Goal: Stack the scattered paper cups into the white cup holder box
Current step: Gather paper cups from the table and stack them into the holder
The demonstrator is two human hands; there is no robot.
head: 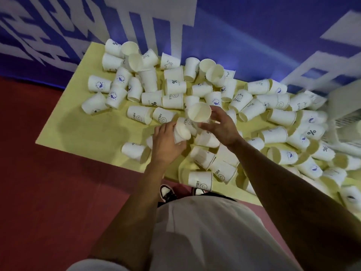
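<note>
White cups (172, 101), yellow table (93, 132)

Lying white paper cup (139, 115), middle of the yellow tabletop (78, 133): "HELLO" in black beside a smiley outline. Same print on the neighbouring cup (164, 116), on the near-edge cup (200, 181) and on the cup beside it (221, 173). Black "%" sign on the far-left-corner cup (114, 45), on the mid-table cup (174, 85) and on the right-edge cup (312, 132). The cup right of centre (239, 98) reads "Beer" or "Bear", cannot tell which, under a small outline drawing. The whale-emblem cup (99, 86) near the left edge: ring lettering too small to read. Blue backdrop (234, 26) behind the far edge: big white letters, warped, unreadable.
</note>
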